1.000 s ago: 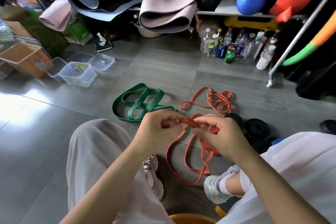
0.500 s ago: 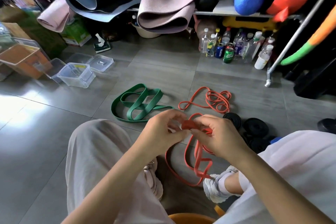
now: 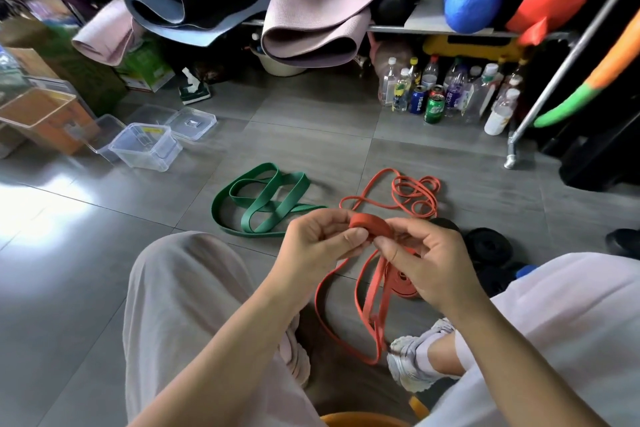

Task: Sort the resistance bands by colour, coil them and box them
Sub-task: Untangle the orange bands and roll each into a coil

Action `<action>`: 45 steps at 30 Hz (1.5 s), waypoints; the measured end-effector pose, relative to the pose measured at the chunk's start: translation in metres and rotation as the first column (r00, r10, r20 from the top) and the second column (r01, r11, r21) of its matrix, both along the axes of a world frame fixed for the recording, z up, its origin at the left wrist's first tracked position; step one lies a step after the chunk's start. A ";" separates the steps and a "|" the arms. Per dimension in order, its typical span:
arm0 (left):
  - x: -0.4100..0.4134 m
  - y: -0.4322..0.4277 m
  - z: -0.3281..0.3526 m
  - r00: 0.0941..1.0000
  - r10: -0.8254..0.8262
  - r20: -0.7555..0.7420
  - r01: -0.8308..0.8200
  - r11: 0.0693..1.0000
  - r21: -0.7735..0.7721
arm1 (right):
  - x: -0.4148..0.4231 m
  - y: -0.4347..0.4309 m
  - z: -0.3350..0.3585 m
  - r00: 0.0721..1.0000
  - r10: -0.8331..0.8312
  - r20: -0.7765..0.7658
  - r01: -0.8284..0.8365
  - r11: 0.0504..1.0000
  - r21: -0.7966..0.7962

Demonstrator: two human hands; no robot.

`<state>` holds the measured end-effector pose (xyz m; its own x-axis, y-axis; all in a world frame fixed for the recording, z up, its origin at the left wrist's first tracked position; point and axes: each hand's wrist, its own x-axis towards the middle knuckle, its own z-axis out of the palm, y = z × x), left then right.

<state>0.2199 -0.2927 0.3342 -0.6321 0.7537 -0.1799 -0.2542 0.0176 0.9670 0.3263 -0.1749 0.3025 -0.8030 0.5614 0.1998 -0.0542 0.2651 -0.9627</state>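
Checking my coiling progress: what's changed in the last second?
The red band has been rolled into a thicker coil between the left hand and right hand, both still pinching it; its loose tail has shifted on the floor. The green band and thin orange band lie unmoved.

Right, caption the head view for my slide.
Left hand and right hand pinch the coiled end of an orange band trailing to the floor; green band beyond.

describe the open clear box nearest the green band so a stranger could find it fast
On the left of the grey tiled floor, look beside the orange storage bin. The lidless clear plastic box is the container closest to the wide green resistance band. Unlike the flat clear lid behind it, it is deep and carries a yellow sticker.
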 end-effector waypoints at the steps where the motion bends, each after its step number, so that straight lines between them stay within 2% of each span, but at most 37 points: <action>1: 0.000 0.000 -0.003 1.000 -0.006 -0.025 0.005 0.999 -0.031 | 0.001 0.001 -0.002 1.000 -0.005 0.025 0.004 0.999 0.033; 2: -0.002 0.000 -0.006 0.993 -0.026 -0.119 0.015 0.995 -0.094 | 0.001 0.003 -0.003 0.998 -0.013 0.060 0.007 0.996 0.087; 3: -0.006 -0.001 -0.008 0.956 -0.067 -0.284 0.016 0.984 -0.178 | 0.002 0.006 -0.004 0.995 -0.022 0.100 0.006 0.988 0.157; 4: -0.010 -0.002 -0.008 0.863 -0.140 -0.485 0.009 0.965 -0.262 | 0.002 0.009 -0.004 0.990 -0.030 0.140 -0.005 0.969 0.248; 6: -0.016 -0.003 -0.008 0.543 -0.303 -0.783 -0.009 0.930 -0.366 | 0.002 0.012 -0.004 0.976 -0.041 0.214 -0.066 0.880 0.471; 7: -0.017 -0.001 -0.007 0.403 -0.349 -0.846 -0.011 0.923 -0.385 | 0.000 0.013 -0.003 0.968 -0.046 0.246 -0.103 0.823 0.559; 8: -0.017 0.000 -0.003 0.306 -0.386 -0.870 -0.017 0.912 -0.411 | -0.002 0.013 -0.002 0.962 -0.049 0.267 -0.130 0.779 0.613; 9: -0.016 0.002 0.000 0.244 -0.417 -0.876 -0.028 0.900 -0.436 | -0.004 0.012 -0.001 0.960 -0.055 0.275 -0.142 0.749 0.647; 11: -0.018 0.005 0.003 0.194 -0.441 -0.877 -0.055 0.887 -0.458 | -0.007 0.014 0.000 0.961 -0.063 0.268 -0.135 0.740 0.659; 13: -0.022 0.004 0.002 0.235 -0.382 -0.894 -0.030 0.916 -0.400 | -0.006 0.015 0.004 0.971 -0.049 0.234 -0.097 0.815 0.571; 14: -0.023 0.003 0.003 0.300 -0.346 -0.889 -0.019 0.930 -0.368 | -0.005 0.017 0.005 0.978 -0.034 0.205 -0.075 0.861 0.503; 17: -0.023 0.001 0.000 0.586 -0.209 -0.783 -0.022 0.962 -0.273 | -0.002 0.020 0.008 0.988 -0.005 0.151 -0.049 0.936 0.348; 19: -0.022 0.001 -0.001 0.783 -0.108 -0.613 -0.016 0.981 -0.195 | -0.003 0.020 0.010 0.995 0.013 0.102 -0.038 0.970 0.241; 20: -0.021 0.001 -0.001 0.851 -0.071 -0.520 -0.006 0.989 -0.146 | -0.003 0.019 0.011 0.998 0.015 0.069 -0.028 0.983 0.183; 24: -0.013 0.003 -0.005 0.988 0.021 -0.152 -0.006 0.995 0.103 | -0.009 0.011 0.013 0.998 0.027 -0.051 -0.024 0.998 0.064; 27: -0.005 0.006 -0.009 0.991 -0.007 0.136 -0.028 0.967 0.253 | -0.013 0.005 0.011 0.997 0.025 -0.079 -0.025 1.000 -0.002; 29: -0.005 0.007 -0.008 0.986 -0.012 0.163 -0.025 0.975 0.219 | -0.014 0.006 0.011 0.998 0.012 -0.064 -0.011 1.000 0.020; 30: -0.007 0.007 -0.007 0.998 -0.002 0.070 -0.008 0.988 0.153 | -0.013 0.007 0.011 0.999 0.006 -0.043 -0.004 0.998 0.057; 31: -0.010 0.006 -0.005 0.994 0.000 -0.106 0.006 0.998 0.055 | -0.013 0.009 0.011 1.000 -0.005 -0.008 0.006 0.994 0.106; 32: -0.015 0.005 -0.001 0.946 -0.022 -0.322 0.005 0.998 -0.055 | -0.012 0.012 0.011 0.999 -0.010 0.041 0.003 0.985 0.170; 34: -0.025 0.003 0.007 0.715 -0.141 -0.685 -0.017 0.976 -0.218 | -0.013 0.016 0.014 0.989 0.006 0.145 -0.053 0.944 0.325; 35: -0.030 0.003 0.012 0.568 -0.228 -0.791 -0.012 0.958 -0.285 | -0.014 0.016 0.016 0.983 0.015 0.183 -0.090 0.908 0.408; 37: -0.035 0.004 0.025 0.316 -0.384 -0.868 -0.014 0.913 -0.409 | -0.018 0.016 0.021 0.979 0.020 0.204 -0.131 0.829 0.544; 38: -0.035 0.004 0.031 0.256 -0.423 -0.869 -0.029 0.895 -0.444 | -0.019 0.017 0.023 0.981 0.022 0.195 -0.130 0.815 0.564; 39: -0.036 0.004 0.034 0.261 -0.422 -0.868 -0.045 0.893 -0.447 | -0.020 0.017 0.025 0.984 0.024 0.179 -0.119 0.831 0.543; 40: -0.038 0.004 0.037 0.315 -0.386 -0.867 -0.041 0.907 -0.419 | -0.021 0.018 0.027 0.988 0.024 0.152 -0.096 0.865 0.493; 42: -0.042 0.003 0.036 0.511 -0.255 -0.821 -0.021 0.951 -0.309 | -0.022 0.019 0.030 0.995 0.015 0.096 -0.049 0.930 0.364; 44: -0.044 0.002 0.034 0.723 -0.112 -0.682 -0.008 0.985 -0.170 | -0.022 0.019 0.031 0.997 0.013 0.072 -0.032 0.963 0.269; 45: -0.043 0.004 0.033 0.794 -0.054 -0.605 -0.017 0.994 -0.111 | -0.022 0.018 0.032 0.998 0.019 0.056 -0.031 0.975 0.219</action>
<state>0.1768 -0.2892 0.3667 -0.6241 0.7653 0.1573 0.3851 0.1261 0.9142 0.3044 -0.1568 0.3346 -0.8293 0.4879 0.2724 -0.0136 0.4696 -0.8828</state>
